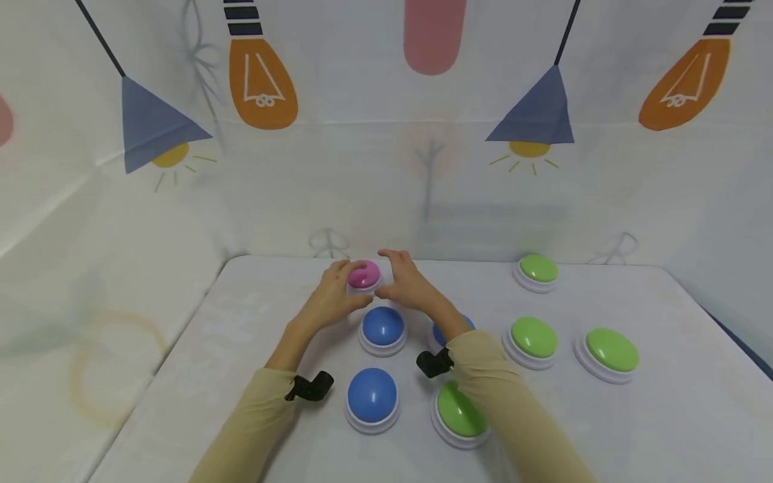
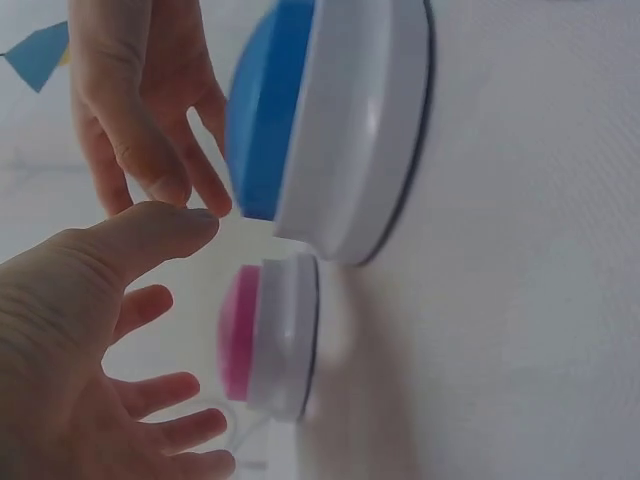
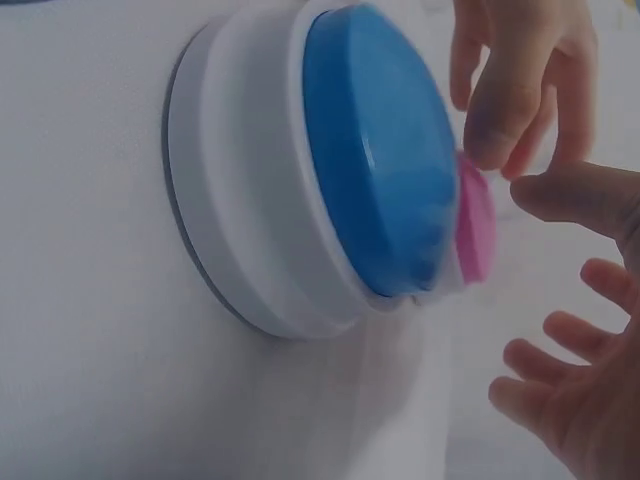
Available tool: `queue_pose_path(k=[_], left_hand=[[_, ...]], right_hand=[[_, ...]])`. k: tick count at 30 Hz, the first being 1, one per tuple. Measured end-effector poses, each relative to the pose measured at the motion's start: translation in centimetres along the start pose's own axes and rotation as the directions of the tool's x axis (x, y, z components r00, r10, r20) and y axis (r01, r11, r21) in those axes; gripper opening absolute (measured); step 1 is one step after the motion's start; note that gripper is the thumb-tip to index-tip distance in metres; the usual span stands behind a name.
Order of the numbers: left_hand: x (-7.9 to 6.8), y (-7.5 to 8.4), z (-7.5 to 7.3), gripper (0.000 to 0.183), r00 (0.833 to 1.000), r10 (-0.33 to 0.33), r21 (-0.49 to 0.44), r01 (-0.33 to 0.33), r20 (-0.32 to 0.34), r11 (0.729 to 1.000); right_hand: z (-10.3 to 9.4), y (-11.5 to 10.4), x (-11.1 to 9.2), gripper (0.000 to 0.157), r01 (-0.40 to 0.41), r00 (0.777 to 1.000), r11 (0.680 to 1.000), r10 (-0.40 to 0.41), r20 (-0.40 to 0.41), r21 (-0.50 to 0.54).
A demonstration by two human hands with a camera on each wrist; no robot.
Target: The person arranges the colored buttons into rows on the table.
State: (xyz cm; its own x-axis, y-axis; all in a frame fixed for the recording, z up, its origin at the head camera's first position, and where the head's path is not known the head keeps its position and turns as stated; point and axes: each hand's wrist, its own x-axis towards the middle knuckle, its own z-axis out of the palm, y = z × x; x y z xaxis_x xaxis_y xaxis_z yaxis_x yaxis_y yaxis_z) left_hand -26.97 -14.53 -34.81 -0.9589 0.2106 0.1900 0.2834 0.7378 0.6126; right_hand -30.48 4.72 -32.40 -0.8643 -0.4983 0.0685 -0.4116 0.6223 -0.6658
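Observation:
A pink push button (image 1: 365, 276) on a white round base stands near the far edge of the table. My left hand (image 1: 329, 298) is at its left and my right hand (image 1: 409, 283) at its right, fingers spread and bent around the space over it. In the left wrist view a gap shows between the left hand (image 2: 70, 330) and the pink button (image 2: 238, 335). Neither hand holds anything. Just nearer than the hands sits a blue push button (image 1: 383, 326). Another blue button (image 1: 441, 333) is partly hidden under my right wrist.
A third blue button (image 1: 372, 394) lies nearer on the white table (image 1: 241, 416). Several green buttons stand to the right, one (image 1: 459, 409) partly behind my right sleeve, others (image 1: 534, 337) farther off. A patterned cloth (image 1: 374, 168) hangs behind the table.

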Motion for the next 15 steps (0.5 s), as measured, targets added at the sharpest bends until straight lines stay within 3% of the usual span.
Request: queue_pose_path(k=[3, 15], left_hand=[[0.5, -0.6, 0.3, 0.070, 1.000, -0.024, -0.008, 0.024, 0.013, 1.000], [1.7, -2.1, 0.9, 0.073, 0.999, -0.006, -0.046, 0.005, -0.035, 0.999]], right_hand=[[0.8, 0.2, 0.6, 0.078, -0.026, 1.000, 1.000, 0.026, 0.006, 0.003], [2.6, 0.8, 1.9, 0.075, -0.057, 0.998, 0.998, 0.057, -0.010, 0.017]])
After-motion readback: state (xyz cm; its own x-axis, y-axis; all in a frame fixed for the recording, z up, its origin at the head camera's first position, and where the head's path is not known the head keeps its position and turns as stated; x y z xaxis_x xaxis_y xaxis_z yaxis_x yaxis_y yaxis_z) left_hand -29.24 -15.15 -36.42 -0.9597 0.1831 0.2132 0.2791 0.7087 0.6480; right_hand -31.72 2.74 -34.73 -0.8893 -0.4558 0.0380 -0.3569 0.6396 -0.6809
